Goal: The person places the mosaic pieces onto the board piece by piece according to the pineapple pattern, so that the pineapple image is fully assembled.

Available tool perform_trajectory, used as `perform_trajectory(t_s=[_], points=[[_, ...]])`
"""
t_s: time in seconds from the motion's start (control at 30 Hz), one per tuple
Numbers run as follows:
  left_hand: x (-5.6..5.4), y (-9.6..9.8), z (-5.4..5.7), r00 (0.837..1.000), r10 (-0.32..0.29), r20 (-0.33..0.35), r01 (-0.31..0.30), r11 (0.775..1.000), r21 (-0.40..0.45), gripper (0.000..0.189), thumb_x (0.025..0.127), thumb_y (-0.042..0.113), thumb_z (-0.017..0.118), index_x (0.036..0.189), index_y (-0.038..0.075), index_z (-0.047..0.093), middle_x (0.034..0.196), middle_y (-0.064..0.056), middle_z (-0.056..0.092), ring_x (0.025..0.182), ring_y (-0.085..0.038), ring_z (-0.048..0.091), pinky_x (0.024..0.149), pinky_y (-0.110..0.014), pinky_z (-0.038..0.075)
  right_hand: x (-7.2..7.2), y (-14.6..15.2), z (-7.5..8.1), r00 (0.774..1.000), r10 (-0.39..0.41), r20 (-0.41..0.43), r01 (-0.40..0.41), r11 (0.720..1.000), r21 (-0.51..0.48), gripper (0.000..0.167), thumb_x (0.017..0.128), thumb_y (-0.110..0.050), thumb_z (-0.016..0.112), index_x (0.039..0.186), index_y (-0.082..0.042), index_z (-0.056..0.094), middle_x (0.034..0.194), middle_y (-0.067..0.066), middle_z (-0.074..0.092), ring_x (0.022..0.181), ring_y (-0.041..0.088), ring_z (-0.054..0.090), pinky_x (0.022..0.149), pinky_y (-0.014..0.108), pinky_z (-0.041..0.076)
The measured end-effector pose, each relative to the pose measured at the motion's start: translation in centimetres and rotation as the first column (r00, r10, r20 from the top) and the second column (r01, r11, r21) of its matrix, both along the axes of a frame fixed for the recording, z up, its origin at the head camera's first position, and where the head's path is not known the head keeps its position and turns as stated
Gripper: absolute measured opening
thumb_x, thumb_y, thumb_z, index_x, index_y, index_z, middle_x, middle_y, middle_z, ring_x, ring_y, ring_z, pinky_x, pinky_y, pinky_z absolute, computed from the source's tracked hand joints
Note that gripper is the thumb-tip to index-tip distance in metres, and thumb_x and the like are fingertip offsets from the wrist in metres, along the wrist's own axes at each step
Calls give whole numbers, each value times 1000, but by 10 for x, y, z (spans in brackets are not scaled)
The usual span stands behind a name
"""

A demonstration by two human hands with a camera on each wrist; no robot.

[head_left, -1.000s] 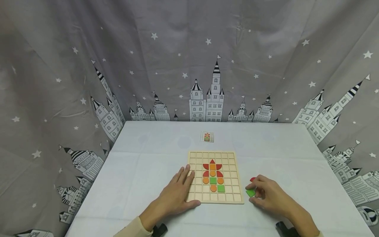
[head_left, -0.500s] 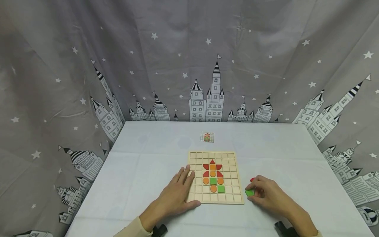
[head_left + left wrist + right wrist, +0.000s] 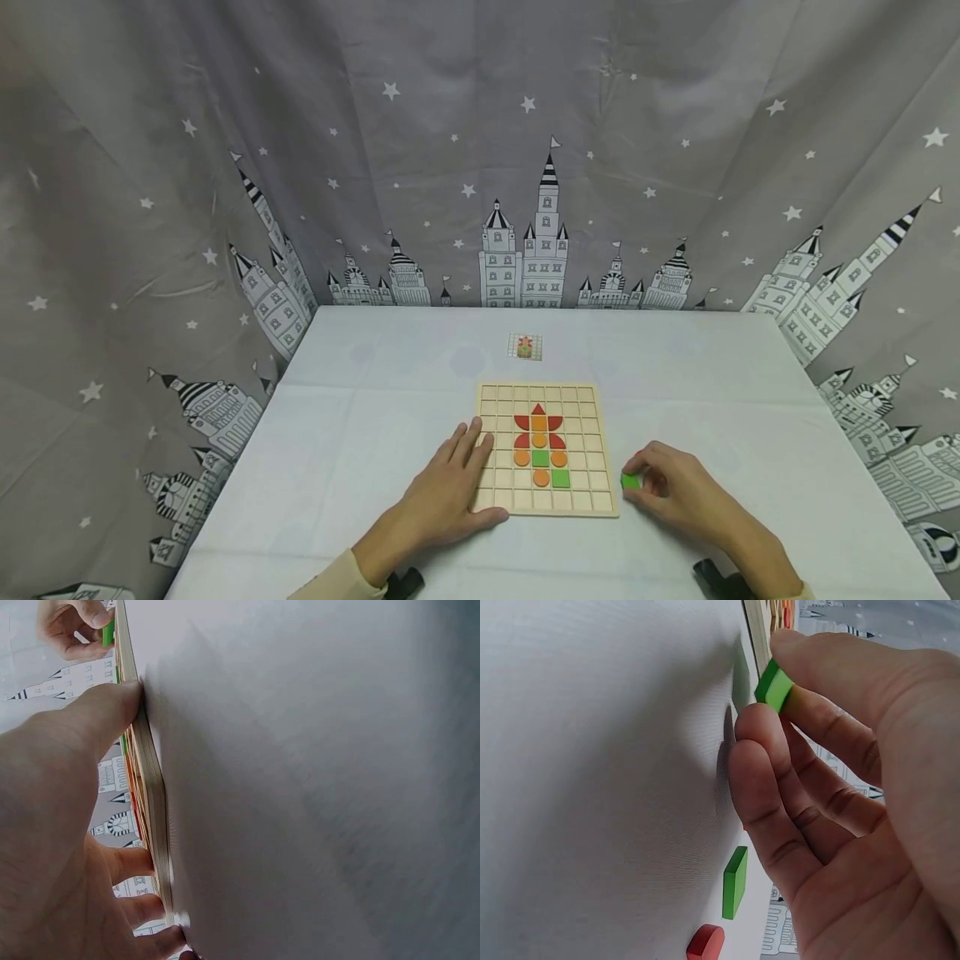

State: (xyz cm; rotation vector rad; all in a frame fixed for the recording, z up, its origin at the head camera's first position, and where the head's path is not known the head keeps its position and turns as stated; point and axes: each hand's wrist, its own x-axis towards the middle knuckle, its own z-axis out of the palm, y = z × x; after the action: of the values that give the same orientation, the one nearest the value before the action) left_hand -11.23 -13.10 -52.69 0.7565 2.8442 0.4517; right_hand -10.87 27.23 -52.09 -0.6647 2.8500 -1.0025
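My right hand [image 3: 682,492] pinches a small green tile [image 3: 775,686] between thumb and fingertips, just right of the wooden grid board [image 3: 587,407]. The tile is tilted and partly covered by the fingers. On the board's left edge rests my left hand [image 3: 442,492], its fingers spread along the rim and its thumb by the near left corner. Red, orange and green pieces form a figure on the board, topped by a red triangle [image 3: 537,409]. The lower green square [image 3: 560,478] lies beside an orange disc [image 3: 541,477].
A small picture card [image 3: 524,347] with a gridded figure lies beyond the board. In the right wrist view, another green tile [image 3: 735,883] and a rounded red piece [image 3: 706,943] lie on the white cloth. A grey castle-print curtain [image 3: 450,125] hangs behind the table.
The green tile has turned within my right fingers and shifted slightly left, and the fingers now cover more of it. My left hand has stayed on the board.
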Motion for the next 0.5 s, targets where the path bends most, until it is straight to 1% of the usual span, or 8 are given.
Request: perform_trajectory(t_s=[0.1, 0.27, 0.5], points=[[0, 0, 0, 1000, 1, 1, -1, 1000, -2, 113, 100, 72, 81, 179, 1, 41, 191, -27, 30, 178, -50, 31, 141, -61, 40, 0, -1, 1, 1000, 2, -20, -2, 1000, 2, 23, 96, -13, 96, 112, -16, 80, 100, -12, 72, 82, -8, 58, 70, 21, 58], [0, -1, -1, 1000, 1, 4, -1, 1000, 1, 113, 101, 72, 80, 179, 1, 41, 192, -27, 29, 179, -50, 31, 142, -61, 40, -2, -4, 1, 995, 33, -90, -35, 999, -18, 23, 97, -9, 95, 112, -14, 79, 103, -8, 76, 84, -9, 61, 72, 21, 61], [-1, -1, -1, 1000, 1, 6, -1, 1000, 10, 113, 101, 72, 80, 179, 1, 41, 192, -27, 29, 179, -51, 30, 142, -61, 39, -5, -12, 5, 996, 35, -82, -36, 999, -16, 23, 98, -11, 95, 115, -12, 80, 108, -4, 80, 88, -8, 66, 77, 21, 66]])
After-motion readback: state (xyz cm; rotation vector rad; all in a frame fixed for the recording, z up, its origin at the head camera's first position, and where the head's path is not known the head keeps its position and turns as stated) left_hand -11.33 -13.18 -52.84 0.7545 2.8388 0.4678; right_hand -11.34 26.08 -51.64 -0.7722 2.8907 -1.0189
